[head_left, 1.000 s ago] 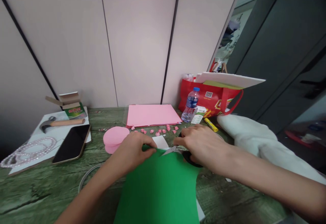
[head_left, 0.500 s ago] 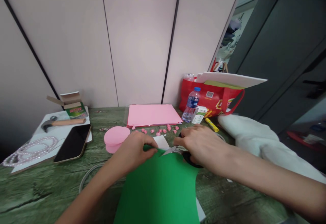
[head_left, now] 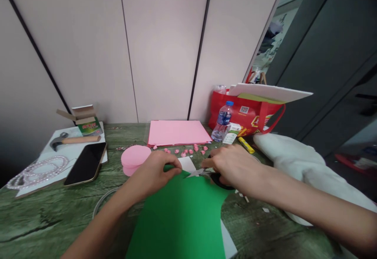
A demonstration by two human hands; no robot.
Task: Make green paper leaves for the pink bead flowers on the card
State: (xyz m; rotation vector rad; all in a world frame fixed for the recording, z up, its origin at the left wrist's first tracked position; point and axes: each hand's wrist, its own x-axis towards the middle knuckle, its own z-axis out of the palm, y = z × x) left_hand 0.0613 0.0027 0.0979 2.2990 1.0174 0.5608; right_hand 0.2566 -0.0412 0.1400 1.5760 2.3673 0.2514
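A large sheet of green paper (head_left: 179, 219) slopes toward me over the table. My left hand (head_left: 160, 168) pinches its far edge between thumb and fingers. In my right hand (head_left: 229, 166) is a pair of scissors (head_left: 196, 173) with dark handles, its blades pointing left at the far edge of the green sheet, close to my left fingertips. The right side of the sheet has a curved edge. A white piece of paper (head_left: 187, 164) lies just beyond the blades, and another white sheet (head_left: 228, 241) shows from under the green one.
Pink paper sheets (head_left: 179, 132), small pink pieces (head_left: 191, 151) and pink rounds (head_left: 136, 157) lie beyond my hands. At left are a phone (head_left: 86, 162), hammer (head_left: 76, 139), beads (head_left: 41, 172) and open box (head_left: 88, 125). A bottle (head_left: 221, 123), red bag (head_left: 250, 113) and white cloth (head_left: 297, 160) stand right.
The green sheet's lower part has shifted slightly left, uncovering more white scraps on the table at right. Both hands keep their hold, and the scissor blades stay at the far edge.
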